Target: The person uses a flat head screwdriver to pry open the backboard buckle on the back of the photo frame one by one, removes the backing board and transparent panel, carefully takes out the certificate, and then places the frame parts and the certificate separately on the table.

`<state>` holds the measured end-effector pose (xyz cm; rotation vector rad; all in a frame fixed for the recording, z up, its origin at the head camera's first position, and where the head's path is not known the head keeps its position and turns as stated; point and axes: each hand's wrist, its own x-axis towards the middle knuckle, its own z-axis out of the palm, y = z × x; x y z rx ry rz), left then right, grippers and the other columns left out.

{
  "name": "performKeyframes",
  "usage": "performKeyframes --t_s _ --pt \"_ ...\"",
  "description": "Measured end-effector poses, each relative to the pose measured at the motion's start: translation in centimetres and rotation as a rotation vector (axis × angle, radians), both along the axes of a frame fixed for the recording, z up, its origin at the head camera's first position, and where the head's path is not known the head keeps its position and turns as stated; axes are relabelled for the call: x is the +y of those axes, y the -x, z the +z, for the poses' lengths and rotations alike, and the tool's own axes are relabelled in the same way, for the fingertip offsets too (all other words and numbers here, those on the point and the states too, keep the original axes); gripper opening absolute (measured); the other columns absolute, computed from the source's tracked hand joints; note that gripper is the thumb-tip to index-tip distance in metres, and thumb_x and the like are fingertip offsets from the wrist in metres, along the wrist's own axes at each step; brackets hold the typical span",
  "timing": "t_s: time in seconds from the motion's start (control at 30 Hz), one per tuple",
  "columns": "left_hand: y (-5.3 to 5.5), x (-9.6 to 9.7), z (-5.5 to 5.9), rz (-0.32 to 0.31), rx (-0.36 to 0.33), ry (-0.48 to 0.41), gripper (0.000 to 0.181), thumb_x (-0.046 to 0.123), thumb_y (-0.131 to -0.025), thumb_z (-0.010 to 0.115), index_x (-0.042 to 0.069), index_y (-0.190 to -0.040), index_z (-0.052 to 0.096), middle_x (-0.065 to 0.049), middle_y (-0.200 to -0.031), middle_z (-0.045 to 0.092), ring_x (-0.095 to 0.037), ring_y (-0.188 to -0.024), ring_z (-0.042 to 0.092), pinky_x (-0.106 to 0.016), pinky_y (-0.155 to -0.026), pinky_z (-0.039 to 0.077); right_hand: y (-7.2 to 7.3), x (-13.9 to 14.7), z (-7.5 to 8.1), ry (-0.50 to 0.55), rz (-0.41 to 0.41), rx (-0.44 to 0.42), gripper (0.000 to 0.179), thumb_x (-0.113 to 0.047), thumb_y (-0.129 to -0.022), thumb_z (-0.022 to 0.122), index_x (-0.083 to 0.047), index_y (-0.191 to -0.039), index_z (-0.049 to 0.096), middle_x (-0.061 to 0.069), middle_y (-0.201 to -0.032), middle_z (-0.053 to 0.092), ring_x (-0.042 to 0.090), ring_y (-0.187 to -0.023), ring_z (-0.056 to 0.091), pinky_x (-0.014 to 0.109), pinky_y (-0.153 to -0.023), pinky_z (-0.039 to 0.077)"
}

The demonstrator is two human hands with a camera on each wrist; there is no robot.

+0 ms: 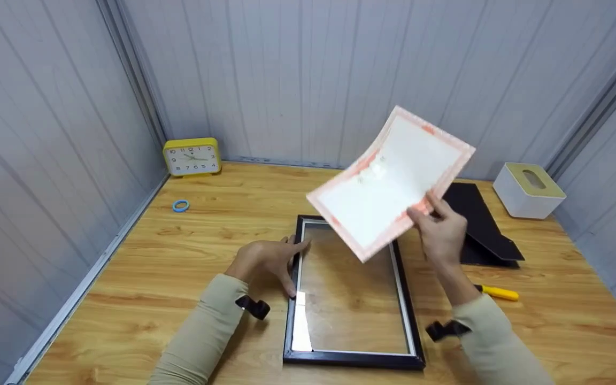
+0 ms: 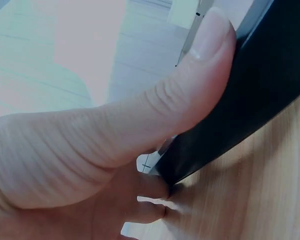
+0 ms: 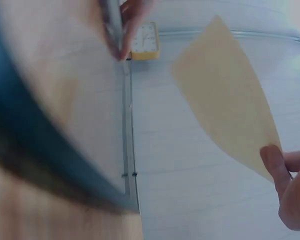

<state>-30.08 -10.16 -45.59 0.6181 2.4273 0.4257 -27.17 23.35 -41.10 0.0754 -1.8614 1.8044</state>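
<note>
A black picture frame (image 1: 359, 359) with a silver inner edge and a clear pane (image 1: 359, 305) lies on the wooden table. My left hand (image 1: 269, 258) holds its left side; in the left wrist view the thumb (image 2: 190, 90) lies against the black side of the frame (image 2: 270, 70). Above the frame's far right part, my right hand (image 1: 443, 235) pinches a white paper sheet with a pink patterned border (image 1: 415, 166) by its lower right edge. The sheet is tilted and slightly bowed. Its plain yellowish back (image 3: 225, 95) faces the right wrist camera.
Black backing board (image 1: 471, 203) lies to the right, part of it raised. Near it are a yellow-handled tool (image 1: 500, 293), its tip hidden by the right wrist, and a white tissue box (image 1: 527, 192). A yellow clock (image 1: 192, 157) and blue ring (image 1: 181, 206) are at far left.
</note>
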Motion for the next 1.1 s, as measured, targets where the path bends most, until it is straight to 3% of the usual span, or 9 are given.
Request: performKeyframes --t_s 0.13,0.23,0.33,0.43,0.53,0.67,0.83,0.93,1.1 --pt "0.0 -0.1 -0.3 0.005 -0.003 -0.019 0.128 0.055 -0.066 0.088 0.030 -0.162 0.009 -0.017 -0.165 -0.006 -0.034 -0.151 -0.003 -0.055 -0.119 0.007 3.8 -2.5 1.1 0.307 -0.005 -0.123 0.062 0.015 -0.081 0.074 0.008 -0.138 0.050 0.022 -0.146 0.048 0.019 -0.098 0.071 0.027 -0.080 0.057" --pt "0.1 0.1 -0.3 0.022 -0.024 -0.023 0.127 0.055 -0.065 0.089 0.032 -0.162 0.010 -0.016 -0.166 -0.007 -0.034 -0.151 -0.004 -0.055 -0.119 0.006 6.8 -4.3 0.6 0.400 -0.043 -0.204 0.062 0.017 -0.081 0.073 0.010 -0.138 0.050 0.022 -0.148 0.047 0.024 -0.097 0.071 0.030 -0.078 0.058" --pt "0.3 0.5 -0.2 0.053 -0.051 -0.016 0.127 0.054 -0.064 0.090 0.036 -0.161 0.010 -0.015 -0.166 -0.006 -0.034 -0.151 -0.003 -0.056 -0.119 0.006 9.4 -5.8 -0.8 0.334 -0.107 -0.295 0.059 0.014 -0.083 0.072 0.010 -0.138 0.051 0.021 -0.148 0.047 0.026 -0.109 0.067 0.032 -0.084 0.057" --pt "0.4 1.1 0.0 0.069 -0.059 0.010 0.129 0.057 -0.061 0.090 0.038 -0.161 0.010 -0.014 -0.166 -0.003 -0.033 -0.152 0.000 -0.056 -0.119 0.007 11.0 -7.0 -2.7 0.217 -0.176 -0.385 0.058 0.010 -0.085 0.072 0.009 -0.139 0.051 0.021 -0.148 0.047 0.030 -0.133 0.048 0.034 -0.098 0.050" --pt "0.3 1.4 0.2 0.059 -0.054 0.046 0.130 0.061 -0.059 0.088 0.037 -0.161 0.011 -0.015 -0.166 0.002 -0.033 -0.152 0.003 -0.056 -0.119 0.009 11.7 -8.3 -4.2 0.155 -0.247 -0.466 0.058 0.009 -0.085 0.072 0.010 -0.139 0.051 0.024 -0.146 0.049 0.031 -0.139 0.040 0.035 -0.105 0.044" --pt "0.1 1.6 0.3 0.016 -0.034 0.081 0.130 0.063 -0.060 0.087 0.033 -0.162 0.011 -0.017 -0.166 0.004 -0.033 -0.152 0.006 -0.054 -0.120 0.011 12.1 -10.1 -5.0 0.133 -0.288 -0.542 0.048 0.011 -0.081 0.074 0.014 -0.127 0.059 0.029 -0.127 0.061 0.035 -0.119 0.060 0.038 -0.096 0.052" --pt "0.3 1.5 0.5 -0.030 0.012 0.094 0.131 0.062 -0.062 0.086 0.028 -0.163 0.009 -0.021 -0.165 0.007 -0.033 -0.151 0.010 -0.049 -0.120 0.016 12.2 -11.9 -4.3 0.122 -0.141 -0.642 0.035 0.009 -0.084 0.070 0.014 -0.118 0.062 0.024 -0.105 0.069 0.028 -0.076 0.073 0.030 -0.068 0.059" --pt "0.4 1.4 0.5 -0.035 0.009 0.105 0.130 0.064 -0.062 0.085 0.029 -0.163 0.010 -0.020 -0.165 0.008 -0.033 -0.151 0.011 -0.051 -0.119 0.017 12.0 -12.5 -3.7 0.148 -0.016 -0.687 0.044 0.008 -0.086 0.067 0.015 -0.128 0.054 0.025 -0.122 0.063 0.028 -0.086 0.073 0.028 -0.072 0.059" --pt "0.4 1.4 0.3 -0.050 0.002 0.127 0.130 0.066 -0.062 0.084 0.030 -0.162 0.010 -0.020 -0.165 0.009 -0.033 -0.151 0.013 -0.052 -0.119 0.018 11.1 -12.7 -2.6 0.225 0.100 -0.732 0.055 0.008 -0.090 0.060 0.014 -0.141 0.040 0.023 -0.145 0.044 0.034 -0.125 0.055 0.038 -0.093 0.054"
